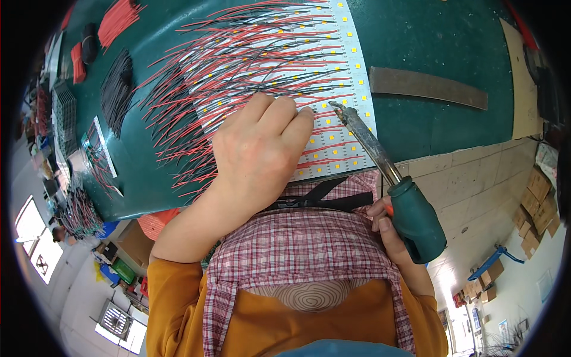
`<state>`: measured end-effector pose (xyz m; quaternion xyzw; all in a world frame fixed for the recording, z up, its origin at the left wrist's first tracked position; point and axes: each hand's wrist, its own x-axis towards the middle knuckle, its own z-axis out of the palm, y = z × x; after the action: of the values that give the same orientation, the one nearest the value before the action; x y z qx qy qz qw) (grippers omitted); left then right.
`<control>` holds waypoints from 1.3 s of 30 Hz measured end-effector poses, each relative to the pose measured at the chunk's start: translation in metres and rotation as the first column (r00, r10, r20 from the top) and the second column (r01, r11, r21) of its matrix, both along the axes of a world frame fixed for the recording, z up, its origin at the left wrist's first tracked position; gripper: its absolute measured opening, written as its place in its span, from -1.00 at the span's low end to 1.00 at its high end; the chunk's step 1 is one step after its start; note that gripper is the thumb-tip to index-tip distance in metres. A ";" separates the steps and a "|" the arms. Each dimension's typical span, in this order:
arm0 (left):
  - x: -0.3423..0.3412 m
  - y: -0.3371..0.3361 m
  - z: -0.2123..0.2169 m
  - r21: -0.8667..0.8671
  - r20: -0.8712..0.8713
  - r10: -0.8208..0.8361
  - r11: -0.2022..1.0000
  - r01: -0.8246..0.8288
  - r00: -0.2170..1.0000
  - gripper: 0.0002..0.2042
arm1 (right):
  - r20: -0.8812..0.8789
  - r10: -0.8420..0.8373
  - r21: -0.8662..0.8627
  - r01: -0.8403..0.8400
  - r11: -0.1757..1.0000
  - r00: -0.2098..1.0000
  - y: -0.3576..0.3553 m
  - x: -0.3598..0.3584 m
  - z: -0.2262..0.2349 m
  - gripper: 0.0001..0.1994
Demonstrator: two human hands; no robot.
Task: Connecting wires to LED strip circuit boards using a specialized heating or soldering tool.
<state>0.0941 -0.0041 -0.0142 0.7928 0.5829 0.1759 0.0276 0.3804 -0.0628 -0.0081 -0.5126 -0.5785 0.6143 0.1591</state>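
My left hand (pixel 262 143) is closed, knuckles up, over a white LED board (pixel 364 126) dotted with small yellow chips. Its fingertips are hidden, so whatever they pinch cannot be seen. Red and black wires (pixel 238 77) lie in dense rows across the board, their loose ends fanning out to the left. My right hand (pixel 392 239) is wrapped round the dark green handle of a soldering iron (pixel 417 221). The iron slants up and left, its dark, crusted tip above the right part of the board, just right of my left hand.
A flat metal strip (pixel 428 87) lies right of the board on the green tabletop (pixel 440 41). Bundles of black wires (pixel 118 89) and red wires (pixel 119 22) lie to the left, near a narrow wired strip (pixel 105 146). Cardboard boxes (pixel 538 202) stand far right.
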 end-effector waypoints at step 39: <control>0.015 0.011 -0.008 0.059 0.005 -0.023 0.998 0.022 1.000 -0.74 | 0.154 0.111 0.192 -0.140 0.971 0.982 0.013 -0.003 0.015 -0.79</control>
<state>0.1093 0.0072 -0.0218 0.7993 0.5684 0.1951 0.0080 0.3771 -0.0494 0.0069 -0.4984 -0.6789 0.5234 0.1293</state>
